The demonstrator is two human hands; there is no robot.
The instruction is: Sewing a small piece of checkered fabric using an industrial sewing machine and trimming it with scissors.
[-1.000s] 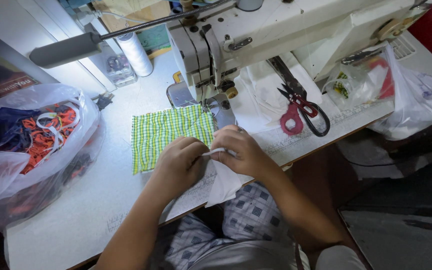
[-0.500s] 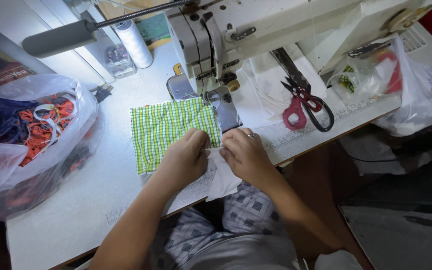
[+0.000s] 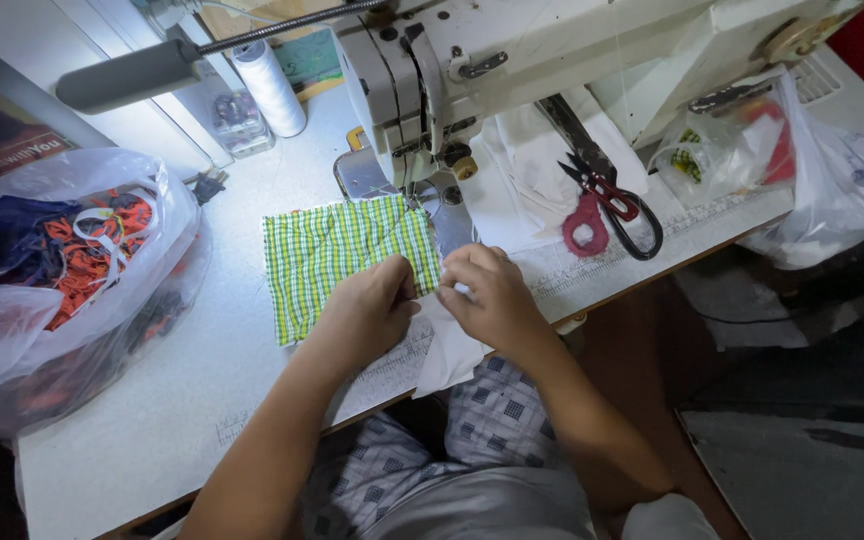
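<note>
A green checked fabric piece [image 3: 337, 260] lies flat on the white sewing table [image 3: 202, 380], its far right corner under the needle of the white sewing machine [image 3: 512, 60]. My left hand [image 3: 367, 310] rests on its near right edge, fingers pinched. My right hand [image 3: 487, 295] sits just to the right, fingers closed on a piece of white fabric [image 3: 449, 350] that hangs over the table's front edge. The two hands nearly touch.
Red-handled scissors [image 3: 607, 210] lie to the right on white cloth. A clear bag of coloured fabric [image 3: 62, 270] stands at the left. A white thread spool [image 3: 267, 85] stands behind; a lamp arm [image 3: 132, 75] reaches over. More plastic bags [image 3: 812, 170] sit at the right.
The green fabric has slid up toward the machine's needle, and both hands have followed it forward. The hands stay pinched together at the fabric's edge.
</note>
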